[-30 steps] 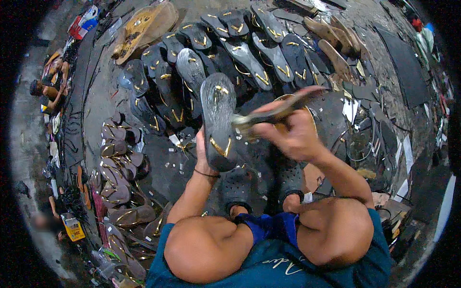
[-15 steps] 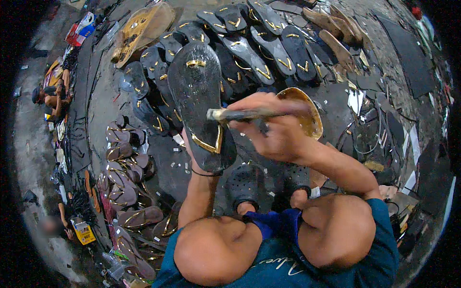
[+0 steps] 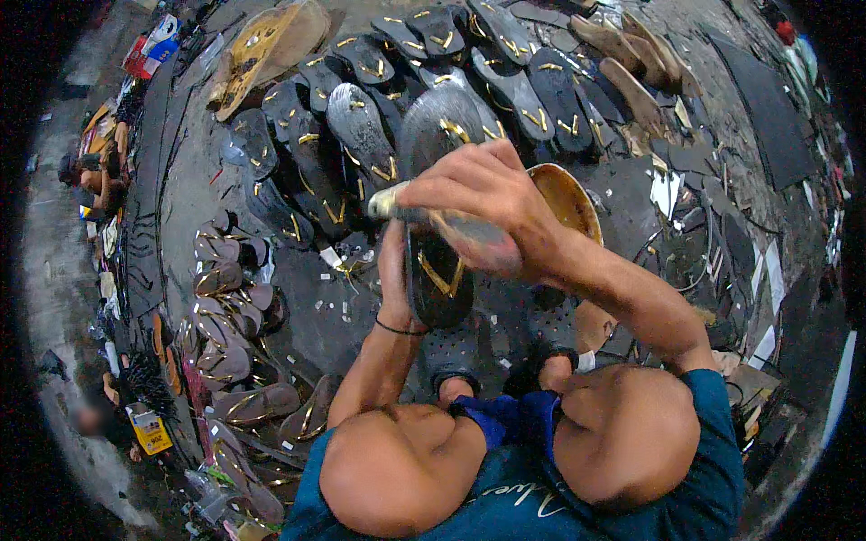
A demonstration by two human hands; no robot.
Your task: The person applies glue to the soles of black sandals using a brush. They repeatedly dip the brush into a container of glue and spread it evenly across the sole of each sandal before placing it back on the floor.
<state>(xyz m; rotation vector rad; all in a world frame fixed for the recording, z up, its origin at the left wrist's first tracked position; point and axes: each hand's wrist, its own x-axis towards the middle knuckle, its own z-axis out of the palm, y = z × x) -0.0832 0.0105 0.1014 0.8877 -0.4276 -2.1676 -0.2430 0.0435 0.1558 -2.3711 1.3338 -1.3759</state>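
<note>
Two bare hands worked close together over one dark sandal (image 3: 439, 225) with gold straps, held up above the floor (image 3: 307, 316) in front of the seated person's knees. The left hand (image 3: 394, 266) came up from below and its grip was closed around the sandal's edge, fingers wrapped behind the sole so that only the thumb side showed. The right hand (image 3: 483, 194) lay across the front of the sandal, its grip shut around a brush (image 3: 424, 215) with a pale handle, whose end stuck out to the left of the knuckles while its blurred working end sat against the sole just below the fingers. Just behind the right grip, to its right, stood a round golden bowl (image 3: 573, 194), partly hidden by the wrist. Beyond both grips, rows of matching dark sandals with gold straps (image 3: 361, 135) lay spread over the floor, and farther to the left of the left grip a cluster of brown sandals (image 3: 225, 307) was stacked in overlapping lines. Below the held sandal, two feet in dark perforated clogs (image 3: 451, 347) rested on the floor between the knees.
</note>
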